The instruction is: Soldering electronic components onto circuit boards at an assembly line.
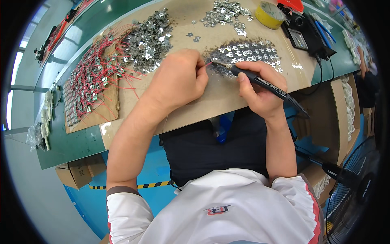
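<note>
one wide fisheye view, worn at the left of a pair on the person's head, looks steeply down from close above: white shirt (211, 227) nearest, hands (180, 77) farther, worktop (79, 148) stretching left to right, edges bending toward the dark rim.

The left hand (176, 77) hides its own far fingers, and the fan (362, 183) is cut off at right.

Black soldering iron (261, 81), slanted, tip near red wire (209, 64)
</note>
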Demonstrator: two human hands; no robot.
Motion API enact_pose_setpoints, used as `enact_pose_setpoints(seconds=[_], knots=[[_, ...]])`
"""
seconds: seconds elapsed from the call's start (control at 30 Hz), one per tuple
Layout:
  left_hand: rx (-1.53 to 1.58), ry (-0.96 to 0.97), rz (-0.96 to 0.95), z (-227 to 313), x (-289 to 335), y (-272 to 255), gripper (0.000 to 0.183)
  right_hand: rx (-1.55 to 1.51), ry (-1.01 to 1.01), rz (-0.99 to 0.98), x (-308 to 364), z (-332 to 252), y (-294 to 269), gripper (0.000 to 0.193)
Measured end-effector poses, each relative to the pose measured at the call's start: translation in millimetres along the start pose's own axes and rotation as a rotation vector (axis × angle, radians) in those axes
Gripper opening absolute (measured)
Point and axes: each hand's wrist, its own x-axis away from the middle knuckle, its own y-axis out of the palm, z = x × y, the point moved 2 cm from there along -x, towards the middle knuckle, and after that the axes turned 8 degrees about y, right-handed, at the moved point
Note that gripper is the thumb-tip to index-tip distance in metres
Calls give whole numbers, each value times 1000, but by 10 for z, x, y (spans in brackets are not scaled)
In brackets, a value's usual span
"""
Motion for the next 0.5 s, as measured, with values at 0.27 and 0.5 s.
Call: enact_pose_setpoints(seconds=[0.27,0.5], knots=[[-105,0,114,-82,13,67,11,39,-49,-46,10,19,-41,19],[-150,-19,66,-43,-2,70,12,50,-62,-62,5,20,-38,18]])
